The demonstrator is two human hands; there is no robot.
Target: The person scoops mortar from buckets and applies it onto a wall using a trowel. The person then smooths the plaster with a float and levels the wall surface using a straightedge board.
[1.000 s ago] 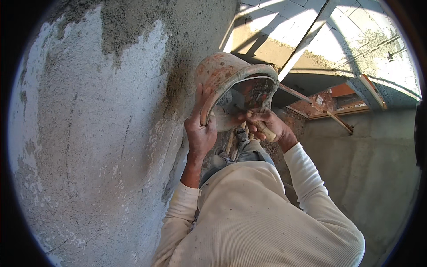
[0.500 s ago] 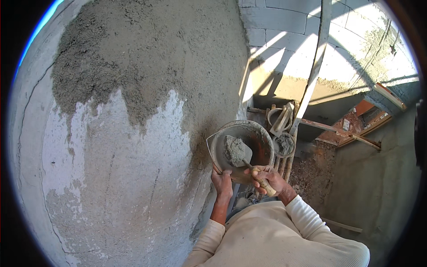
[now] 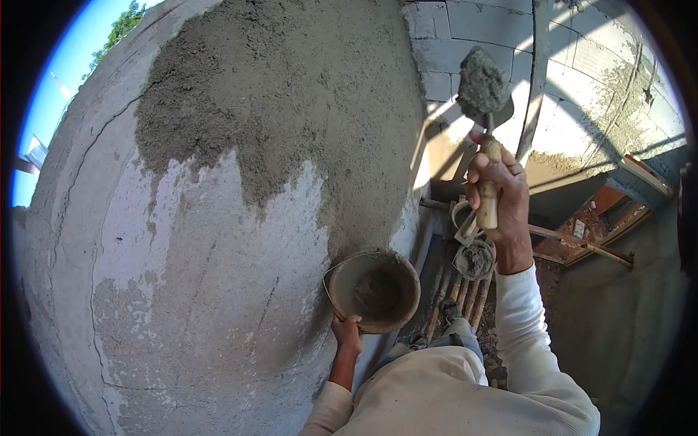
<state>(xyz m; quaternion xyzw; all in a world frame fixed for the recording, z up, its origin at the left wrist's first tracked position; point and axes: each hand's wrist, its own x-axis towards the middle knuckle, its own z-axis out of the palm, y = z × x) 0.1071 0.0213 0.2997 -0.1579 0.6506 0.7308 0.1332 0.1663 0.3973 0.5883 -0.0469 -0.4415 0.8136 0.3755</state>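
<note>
Up has gone the right hand [image 3: 500, 190]: half a second back it was down at the pan, working the trowel in the mix, and now it is raised high, well clear of the pan, with the wooden-handled steel trowel [image 3: 485, 123] held blade-up and a fat lump of wet grey mortar [image 3: 480, 83] heaped on the blade. Its fingers are wrapped tight round the pale wooden handle, thumb side toward the wall.

The left hand [image 3: 347, 333] has dropped lower. It grips the near rim of the round, mortar-caked metal pan [image 3: 374, 289], fingers curled over the edge, holding the pan tilted with its mouth toward the camera, just beside the curved wall. Only a smear of mix shows inside it.

So the trowel is loaded and lifted, and the look of it is a charge ready for the rough grey plastered wall [image 3: 240, 182]. Fresh dark mortar covers the wall's upper part; below that, a ragged edge gives way to paler, bare surface, which lies nearest the pan.

Below the raised arm, a second small mortar-filled bucket [image 3: 475, 258] sits on bamboo scaffold poles [image 3: 458, 298], and a grey block wall [image 3: 472, 36] stands behind.
</note>
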